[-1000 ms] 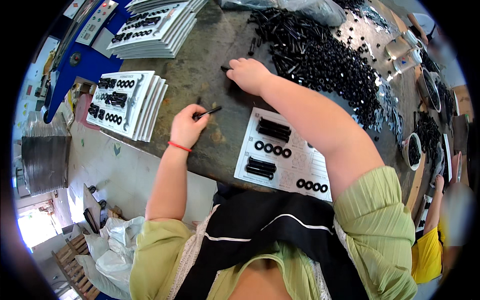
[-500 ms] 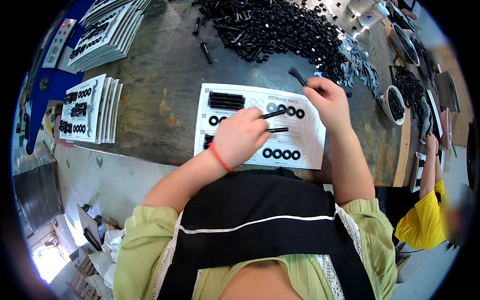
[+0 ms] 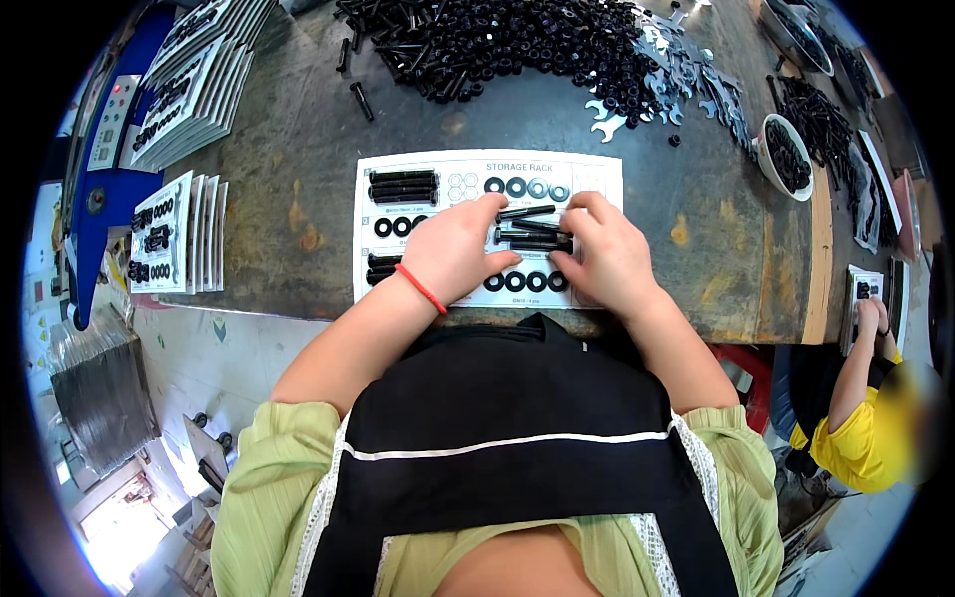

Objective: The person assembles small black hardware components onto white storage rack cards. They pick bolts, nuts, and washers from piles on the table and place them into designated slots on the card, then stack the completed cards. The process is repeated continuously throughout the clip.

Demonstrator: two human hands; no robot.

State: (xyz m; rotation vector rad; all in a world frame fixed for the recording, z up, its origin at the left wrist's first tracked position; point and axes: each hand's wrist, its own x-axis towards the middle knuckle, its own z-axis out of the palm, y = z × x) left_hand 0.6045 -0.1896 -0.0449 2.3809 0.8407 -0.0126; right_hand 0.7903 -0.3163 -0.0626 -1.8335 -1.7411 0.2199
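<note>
A white printed card [image 3: 597, 171] lies flat on the workbench in front of me. Several loose black bolts [image 3: 534, 239] are grouped at its middle, between my two hands. My left hand [image 3: 453, 249], with a red cord at the wrist, curls its thumb and forefinger about their left ends. The thumb and fingers of my right hand [image 3: 612, 254] close in around the right ends. Other black bolts [image 3: 403, 186] lie in a row at the card's upper left. Ring-shaped washers [image 3: 537, 282] line the lower part, and more washers [image 3: 516, 187] sit near the top.
A large heap of black nuts and bolts [image 3: 517, 50] covers the bench's far side, with silver wrenches [image 3: 686, 65] beside it. Filled cards [image 3: 164, 234] stand stacked at left. A white bowl of black parts [image 3: 786, 159] stands at right, near a co-worker in yellow [image 3: 856, 438].
My right hand has come down from above the card's right side to its middle, and its bolts now lie there. My left hand has opened out beside them. The view has shifted slightly.
</note>
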